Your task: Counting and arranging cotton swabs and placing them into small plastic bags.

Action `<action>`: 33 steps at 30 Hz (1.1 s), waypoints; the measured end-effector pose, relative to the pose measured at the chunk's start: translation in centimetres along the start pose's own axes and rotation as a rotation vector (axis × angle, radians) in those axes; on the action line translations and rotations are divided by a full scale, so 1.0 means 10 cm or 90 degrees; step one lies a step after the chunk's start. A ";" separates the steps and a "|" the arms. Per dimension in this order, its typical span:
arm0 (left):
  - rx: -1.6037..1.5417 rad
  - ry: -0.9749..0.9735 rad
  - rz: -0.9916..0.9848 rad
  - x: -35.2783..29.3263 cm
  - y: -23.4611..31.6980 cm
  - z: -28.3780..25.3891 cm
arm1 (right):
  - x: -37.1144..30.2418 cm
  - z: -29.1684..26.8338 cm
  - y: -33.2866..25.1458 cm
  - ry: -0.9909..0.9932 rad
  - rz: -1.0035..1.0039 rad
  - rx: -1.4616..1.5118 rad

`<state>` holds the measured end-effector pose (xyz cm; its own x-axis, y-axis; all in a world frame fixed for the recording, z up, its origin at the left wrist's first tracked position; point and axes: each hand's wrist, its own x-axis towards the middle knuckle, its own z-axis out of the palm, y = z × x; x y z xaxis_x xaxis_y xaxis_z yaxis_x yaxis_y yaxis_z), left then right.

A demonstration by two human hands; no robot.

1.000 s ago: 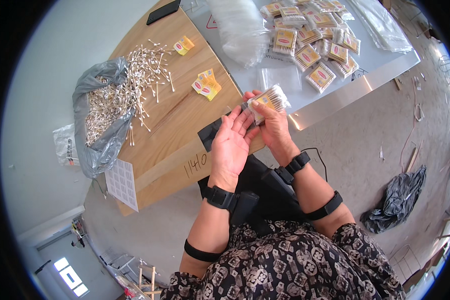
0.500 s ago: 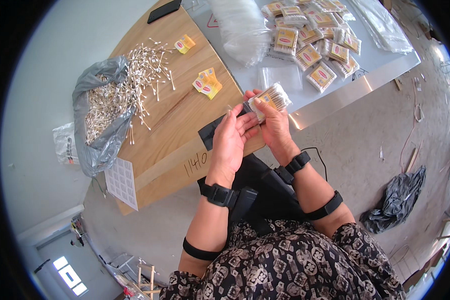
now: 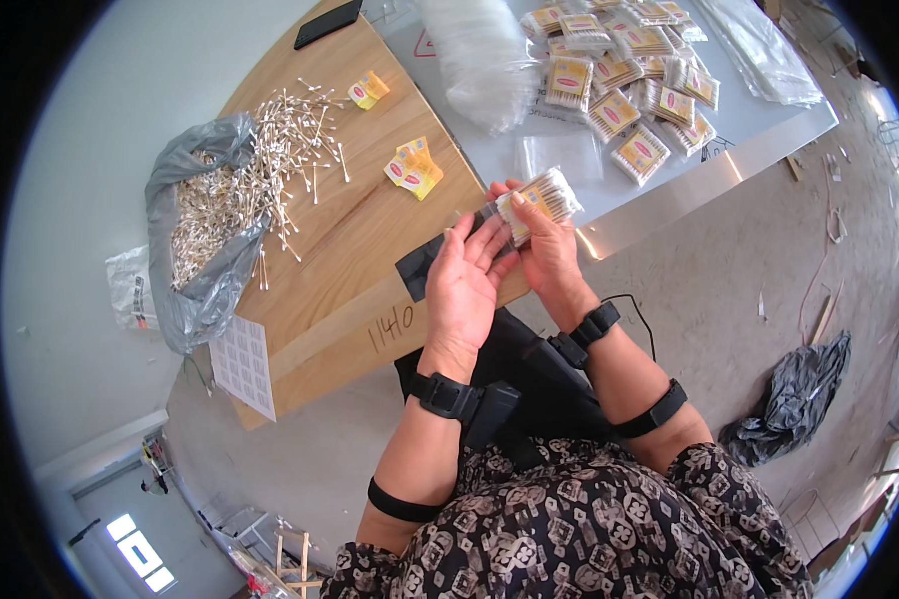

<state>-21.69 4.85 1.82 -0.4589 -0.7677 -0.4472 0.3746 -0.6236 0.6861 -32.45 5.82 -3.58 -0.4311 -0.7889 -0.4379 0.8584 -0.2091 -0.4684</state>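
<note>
My right hand (image 3: 552,258) grips a clear bag of cotton swabs (image 3: 552,194) with a yellow card inside, its thumb pressed on the front. Just to the left, my left hand (image 3: 463,292) is turned palm up, fingers stretched and thumb apart, with its fingertips at the lower left end of the bag. Whether those fingertips touch the plastic is hard to make out. Under the hands, a dark flat piece (image 3: 420,268) lies at the wooden table's edge.
Loose cotton swabs (image 3: 295,135) spill from a grey plastic bag (image 3: 205,314) on the wooden table (image 3: 345,250). Yellow cards (image 3: 416,168) lie nearby. Several filled swab packets (image 3: 641,153) and a stack of clear bags (image 3: 479,65) cover the grey table. A black phone (image 3: 328,23) sits far back.
My left hand has shifted slightly right and its palm has opened upward more. The bag of swabs stays in my right hand, almost in the same place.
</note>
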 end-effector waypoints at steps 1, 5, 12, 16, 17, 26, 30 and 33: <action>-0.001 0.014 -0.007 -0.01 0.02 -0.01 | 0.00 0.01 0.02 0.000 -0.001 -0.005; 0.032 -0.058 -0.001 0.07 0.00 0.11 | 0.01 0.02 0.03 0.002 -0.019 -0.073; 0.010 0.056 0.004 0.11 0.00 0.03 | 0.05 -0.05 0.01 -0.013 0.028 0.058; 0.056 0.041 0.030 0.10 -0.04 -0.01 | 0.24 -0.28 -0.13 0.055 0.028 0.176; 0.054 0.039 0.031 0.10 -0.04 0.00 | 0.28 -0.33 -0.22 0.095 0.009 0.222; 0.376 0.063 0.155 -0.06 0.07 0.22 | -0.15 -0.22 -0.75 0.102 0.179 0.273; 0.888 -0.085 0.656 -0.15 0.20 0.27 | -0.33 -0.12 -0.59 0.040 0.313 0.303; 1.025 -0.093 0.824 -0.24 0.28 0.16 | -0.48 0.10 -0.45 -0.039 0.405 0.318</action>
<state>-20.83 5.22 5.74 -0.6442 -0.4944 0.5836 -0.3853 0.8689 0.3109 -34.01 9.99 1.38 0.1849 -0.8705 -0.4562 0.9632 0.0683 0.2601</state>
